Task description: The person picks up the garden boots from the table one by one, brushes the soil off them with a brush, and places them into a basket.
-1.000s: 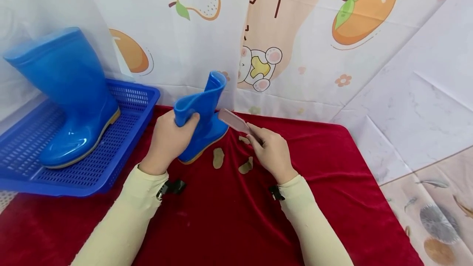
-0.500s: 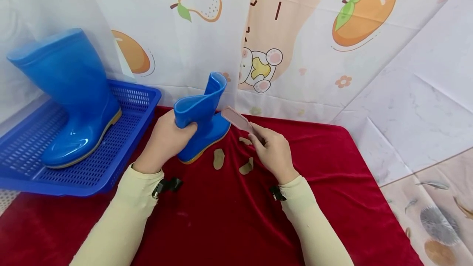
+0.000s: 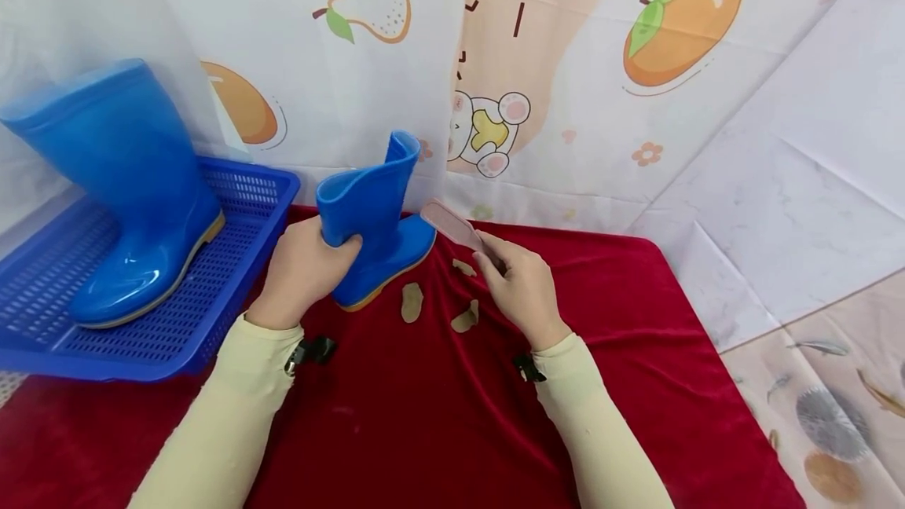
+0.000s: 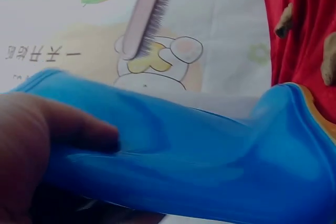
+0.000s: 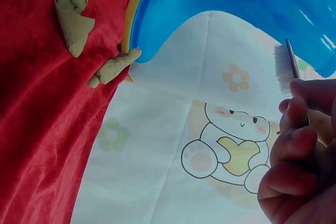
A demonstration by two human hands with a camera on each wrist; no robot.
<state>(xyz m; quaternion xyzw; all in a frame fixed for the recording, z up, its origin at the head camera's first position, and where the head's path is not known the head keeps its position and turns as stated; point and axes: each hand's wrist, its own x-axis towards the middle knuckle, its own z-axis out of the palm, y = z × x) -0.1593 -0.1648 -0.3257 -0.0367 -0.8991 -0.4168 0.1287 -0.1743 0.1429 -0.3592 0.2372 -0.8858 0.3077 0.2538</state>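
Note:
My left hand [image 3: 304,265] grips the shaft of a blue rain boot [image 3: 375,234], its thumb [image 4: 89,129] lying along the outside. The boot stands on red cloth, toe pointing right and away, its yellow-edged sole downward. A pink brush [image 3: 450,224] is in my right hand [image 3: 522,285], held by the handle. Its pale bristles [image 5: 285,71] show in the right wrist view. In the head view the brush head is close to the boot's toe; in the left wrist view it appears apart from the boot. Several brown, mud-like pieces [image 3: 412,302] lie between the hands.
A second blue rain boot [image 3: 141,203] stands in a blue perforated plastic basket [image 3: 247,187] at the left. Behind the red cloth [image 3: 601,297] hangs a white printed curtain [image 3: 566,171], close to the boot and brush.
The left hand and the boot's shaft have shifted slightly left, and the left thumb sits lower on the shaft. The brush has drawn slightly up and right relative to the boot. The view has turned slightly.

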